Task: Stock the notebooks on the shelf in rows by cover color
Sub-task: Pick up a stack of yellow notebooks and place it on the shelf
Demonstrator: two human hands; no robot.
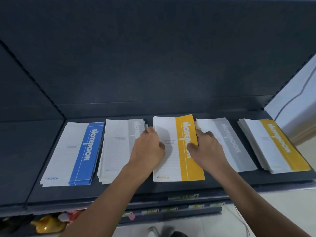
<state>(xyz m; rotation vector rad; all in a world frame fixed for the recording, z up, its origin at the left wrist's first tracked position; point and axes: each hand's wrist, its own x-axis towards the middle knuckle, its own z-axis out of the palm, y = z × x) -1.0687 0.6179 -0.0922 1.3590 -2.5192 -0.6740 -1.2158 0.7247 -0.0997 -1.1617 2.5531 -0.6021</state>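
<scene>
Several notebook stacks lie flat side by side on a dark shelf (171, 186). From the left: a blue-banded stack (73, 154), a grey-banded stack (118, 147), a yellow-banded stack (177, 161) in the middle, another grey-banded stack (227, 142), and a yellow-banded stack (271, 146) at the far right. My left hand (148, 146) grips the left edge of the middle yellow stack, fingers curled over it. My right hand (206, 146) holds that stack's right edge, thumb lying on the yellow band. Both hands partly cover the neighbouring grey stacks.
The shelf's dark back panel (153, 65) rises behind the stacks and a dark side section (25, 151) adjoins at the left. Lower shelves (171, 211) with small colourful items sit below the front edge. A pale wall (299, 100) with a cable stands at the right.
</scene>
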